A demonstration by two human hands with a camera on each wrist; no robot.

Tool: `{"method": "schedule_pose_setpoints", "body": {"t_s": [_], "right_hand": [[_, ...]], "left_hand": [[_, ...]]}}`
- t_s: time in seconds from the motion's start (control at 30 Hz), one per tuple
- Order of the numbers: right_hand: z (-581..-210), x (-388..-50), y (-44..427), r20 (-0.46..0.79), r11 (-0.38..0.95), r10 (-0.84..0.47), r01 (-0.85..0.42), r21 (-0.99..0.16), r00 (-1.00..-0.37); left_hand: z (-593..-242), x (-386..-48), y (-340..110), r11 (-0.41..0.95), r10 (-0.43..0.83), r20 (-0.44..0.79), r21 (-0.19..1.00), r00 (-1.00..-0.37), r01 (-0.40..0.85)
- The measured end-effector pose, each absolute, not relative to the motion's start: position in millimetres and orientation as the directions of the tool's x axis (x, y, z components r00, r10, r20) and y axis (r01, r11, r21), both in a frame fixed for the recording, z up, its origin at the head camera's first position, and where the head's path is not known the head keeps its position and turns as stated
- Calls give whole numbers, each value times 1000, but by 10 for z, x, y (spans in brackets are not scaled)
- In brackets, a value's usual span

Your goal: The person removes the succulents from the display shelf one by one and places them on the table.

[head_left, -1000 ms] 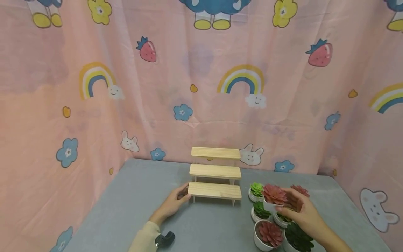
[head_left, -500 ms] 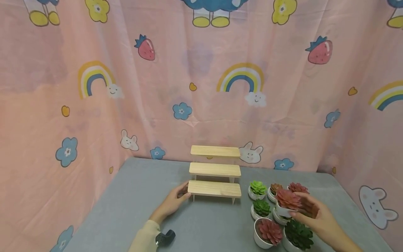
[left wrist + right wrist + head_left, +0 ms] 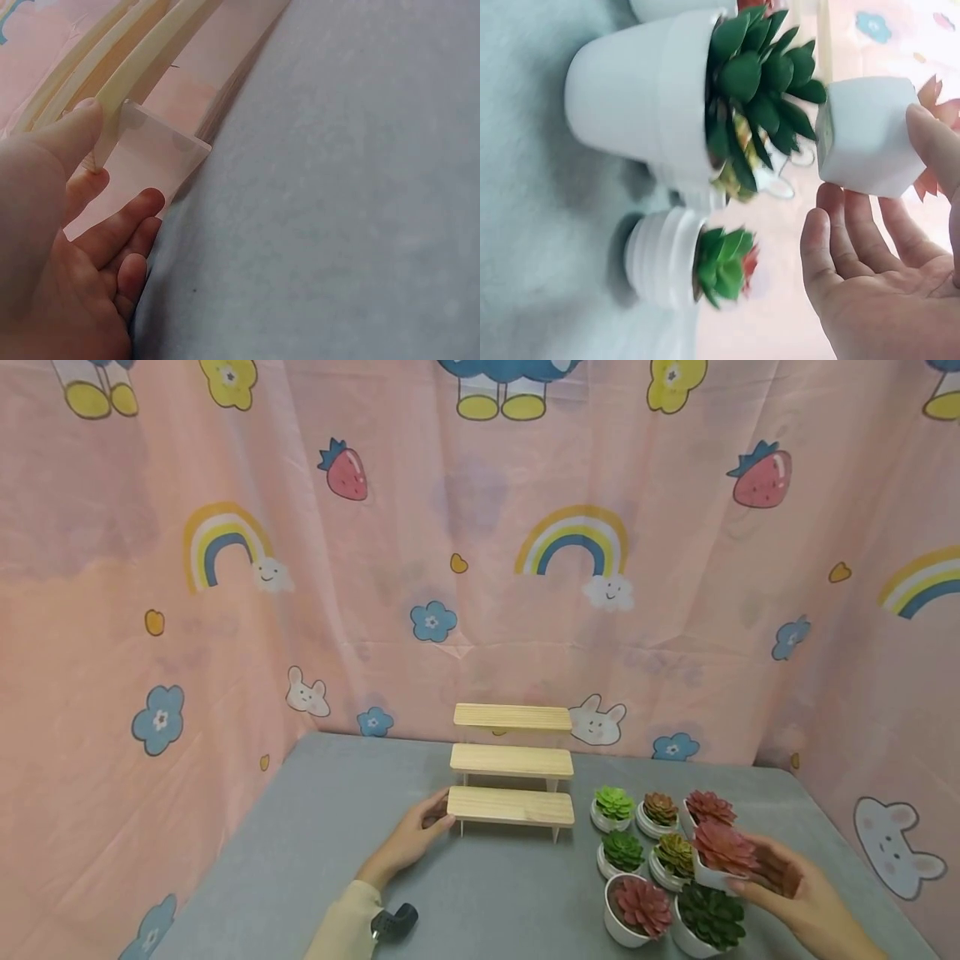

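My left hand [image 3: 408,839] pinches the left end of the lowest board of a three-tier wooden display stand [image 3: 510,807]. Its thumb lies on the board [image 3: 124,82] and a finger sits under it, while the other fingers are beside the clear leg panel [image 3: 154,146]. My right hand [image 3: 806,889] holds a potted pink-red succulent [image 3: 723,852] up off the table, thumb and fingers on its squarish white pot [image 3: 874,131]. Close by stand a dark green succulent [image 3: 708,917], a yellow-green one [image 3: 673,857] and a dark red one [image 3: 708,807].
Further potted succulents stand left of the held one: bright green [image 3: 612,803], brown-orange [image 3: 660,808], green [image 3: 622,852] and red [image 3: 637,906]. A pink patterned curtain [image 3: 465,668] hangs behind the grey table [image 3: 337,793].
My right hand has carried the pink-red succulent rightward, uncovering the brown-orange and yellow-green plants. My left hand stays at the stand's end. The head view has tilted slightly down.
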State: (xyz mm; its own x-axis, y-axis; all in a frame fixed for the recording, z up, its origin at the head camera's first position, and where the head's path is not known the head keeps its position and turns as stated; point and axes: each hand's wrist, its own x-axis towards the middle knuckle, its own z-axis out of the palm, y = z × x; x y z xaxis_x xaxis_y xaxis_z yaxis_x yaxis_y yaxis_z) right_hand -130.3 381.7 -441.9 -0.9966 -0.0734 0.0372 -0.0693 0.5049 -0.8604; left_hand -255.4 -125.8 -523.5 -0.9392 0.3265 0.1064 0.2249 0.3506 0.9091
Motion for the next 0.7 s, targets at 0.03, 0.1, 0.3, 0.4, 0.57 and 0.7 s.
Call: {"method": "schedule_pose_setpoints", "body": {"t_s": [0.03, 0.1, 0.3, 0.4, 0.57, 0.7], "right_hand": [[-4436, -1292, 3854, 26, 497, -75, -60, -866, -997], [-4470, -1275, 3921, 7, 482, -76, -43, -875, -997], [-4521, -1241, 4053, -68, 467, -32, 45, -883, -997], [-4506, -1226, 4085, -135, 508, 20, 127, -852, -991], [-4473, -1231, 4131, -196, 600, 70, 198, -775, -978], [-4532, -1204, 4224, -151, 593, 70, 163, -789, -986]], "left_hand": [[-5238, -2557, -1258, 352, 328, 106, 908, -939, 225], [-5241, -2558, -1257, 358, 329, 108, 905, -938, 229], [-5264, -2551, -1254, 358, 330, 114, 904, -937, 236], [-5273, -2551, -1251, 361, 332, 118, 901, -936, 241], [-5274, -2558, -1246, 365, 336, 122, 897, -934, 248], [-5271, -2559, -1244, 366, 334, 121, 897, -935, 247]]}}
